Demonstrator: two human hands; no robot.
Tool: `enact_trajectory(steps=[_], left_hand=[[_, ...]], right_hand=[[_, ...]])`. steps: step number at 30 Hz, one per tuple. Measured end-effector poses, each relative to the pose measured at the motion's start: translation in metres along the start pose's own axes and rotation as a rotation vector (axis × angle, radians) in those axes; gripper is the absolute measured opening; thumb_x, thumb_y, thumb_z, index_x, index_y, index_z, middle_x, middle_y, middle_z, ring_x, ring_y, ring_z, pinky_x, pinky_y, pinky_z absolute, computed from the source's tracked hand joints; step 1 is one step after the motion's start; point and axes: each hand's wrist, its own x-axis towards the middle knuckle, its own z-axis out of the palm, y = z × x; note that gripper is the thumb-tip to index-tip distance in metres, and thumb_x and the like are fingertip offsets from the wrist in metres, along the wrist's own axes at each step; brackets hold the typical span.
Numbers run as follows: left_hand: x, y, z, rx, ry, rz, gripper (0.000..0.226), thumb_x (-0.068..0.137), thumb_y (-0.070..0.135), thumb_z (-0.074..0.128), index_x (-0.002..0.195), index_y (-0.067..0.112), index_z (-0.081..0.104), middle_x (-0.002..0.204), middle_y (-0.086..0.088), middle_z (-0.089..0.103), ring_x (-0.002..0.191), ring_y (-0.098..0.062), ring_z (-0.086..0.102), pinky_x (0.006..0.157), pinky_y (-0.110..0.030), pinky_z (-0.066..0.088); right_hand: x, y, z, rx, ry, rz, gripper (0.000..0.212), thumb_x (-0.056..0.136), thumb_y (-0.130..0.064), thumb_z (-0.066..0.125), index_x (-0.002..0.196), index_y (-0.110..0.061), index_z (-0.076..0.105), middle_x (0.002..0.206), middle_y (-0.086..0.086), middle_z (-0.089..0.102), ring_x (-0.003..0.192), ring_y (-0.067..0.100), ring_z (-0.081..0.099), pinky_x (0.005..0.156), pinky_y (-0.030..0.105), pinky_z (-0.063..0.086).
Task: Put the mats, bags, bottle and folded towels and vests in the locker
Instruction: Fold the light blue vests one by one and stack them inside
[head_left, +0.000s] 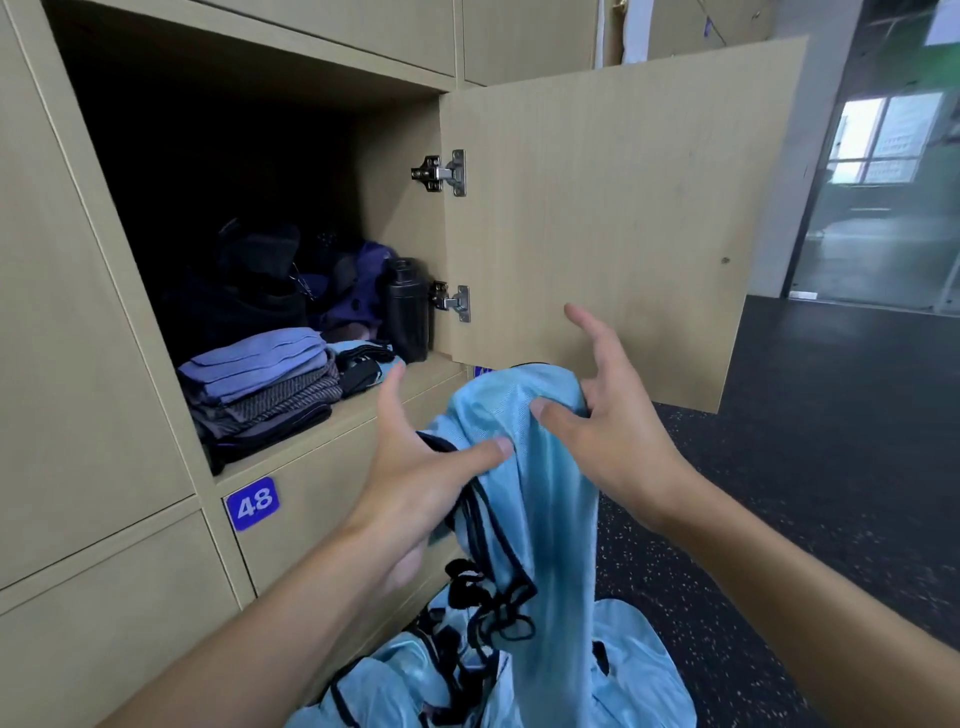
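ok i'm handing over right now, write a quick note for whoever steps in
Left hand: pinches the light blue vest between thumb and fingers.
Right hand: pinches the same vest near its top.
The vest hangs unfolded, in front of and below the open locker.
Done: folded towels front left, black bottle at the right wall, dark bags behind, and what looks like one folded vest between towels and bottle.
Left: fold and stow the held vest, then the heap of blue vests below. I cannot make out the mats.
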Motion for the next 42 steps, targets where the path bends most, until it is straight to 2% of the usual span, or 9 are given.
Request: enact_trajectory(steps=[5,10,16,21,24,27,30,36,42], left_hand=[[0.01,0.015,-0.002,-0.137,0.113,0.048,0.101,0.066,0.004,0.089,0.132,0.059,0.035,0.14,0.003,0.053,0.123,-0.019,0.059,0.103,-0.047,0.049],[0.01,0.032,-0.006,-0.204,0.18,0.032,0.094,0.077,0.006,0.081,0.143,0.047,0.028,0.124,-0.002,0.066,0.104,-0.021,0.071,0.097,-0.047,0.054],[-0.01,0.009,0.007,-0.095,-0.012,-0.264,0.107,0.072,0.013,0.086,0.143,0.056,0.017,0.109,-0.013,0.073,0.084,-0.029,0.075,0.082,-0.048,0.059],[0.001,0.018,-0.003,-0.093,0.163,-0.114,0.092,0.082,-0.011,0.067,0.146,0.041,0.027,0.107,-0.02,0.071,0.077,-0.024,0.069,0.076,-0.042,0.059],[0.01,0.024,-0.015,-0.042,0.268,0.023,0.076,0.082,-0.01,0.065,0.134,0.039,0.037,0.118,-0.021,0.067,0.084,-0.024,0.064,0.083,-0.045,0.056],[0.012,0.025,-0.022,-0.022,0.294,0.024,0.06,0.084,-0.004,0.068,0.121,0.037,0.043,0.117,-0.021,0.067,0.088,-0.028,0.064,0.075,-0.049,0.052],[0.012,0.032,-0.021,-0.048,0.255,0.011,0.052,0.087,0.001,0.069,0.122,0.033,0.048,0.116,-0.019,0.069,0.088,-0.028,0.065,0.082,-0.051,0.057],[0.004,0.026,-0.026,0.213,-0.124,-0.078,0.115,0.06,0.001,0.091,0.14,0.059,0.032,0.13,0.001,0.064,0.105,-0.018,0.071,0.093,-0.044,0.056],[0.008,0.027,-0.027,0.211,-0.04,-0.115,0.104,0.075,-0.017,0.072,0.136,0.059,0.035,0.119,-0.015,0.066,0.089,-0.037,0.072,0.08,-0.058,0.058]], right_hand=[[0.001,0.006,-0.006,0.003,-0.092,0.027,0.107,0.073,-0.029,0.085,0.144,-0.059,0.012,0.129,-0.002,0.057,0.107,0.006,0.06,0.1,0.036,0.051],[-0.007,0.007,0.004,0.032,-0.107,0.022,0.1,0.083,0.001,0.073,0.151,-0.044,0.015,0.113,-0.042,0.048,0.097,-0.024,0.055,0.078,0.001,0.045],[0.001,0.006,0.006,0.007,0.039,-0.013,0.09,0.088,-0.005,0.069,0.148,-0.049,0.018,0.144,-0.012,0.04,0.124,0.006,0.046,0.107,0.025,0.039],[0.004,0.008,0.003,-0.04,0.046,0.011,0.083,0.091,-0.012,0.068,0.149,-0.047,0.019,0.137,-0.01,0.04,0.12,0.008,0.039,0.115,0.035,0.032],[0.006,0.008,-0.003,-0.068,0.07,0.02,0.076,0.094,-0.01,0.063,0.15,-0.041,0.022,0.138,-0.02,0.038,0.117,-0.012,0.034,0.107,0.019,0.027],[0.008,0.009,-0.008,-0.017,0.131,0.042,0.074,0.093,-0.018,0.066,0.147,-0.046,0.025,0.115,-0.019,0.043,0.107,0.002,0.042,0.103,0.028,0.036],[0.003,0.011,-0.002,0.066,0.019,0.104,0.09,0.082,-0.024,0.079,0.145,-0.052,0.022,0.136,-0.018,0.034,0.13,0.004,0.032,0.107,0.031,0.033],[0.005,0.014,0.003,0.141,0.079,0.103,0.086,0.083,-0.009,0.077,0.141,-0.05,0.029,0.149,-0.006,0.033,0.138,0.013,0.035,0.113,0.042,0.037],[0.01,0.019,-0.011,0.013,0.124,0.096,0.081,0.083,-0.016,0.078,0.14,-0.049,0.032,0.139,-0.003,0.043,0.136,0.02,0.04,0.113,0.043,0.038]])
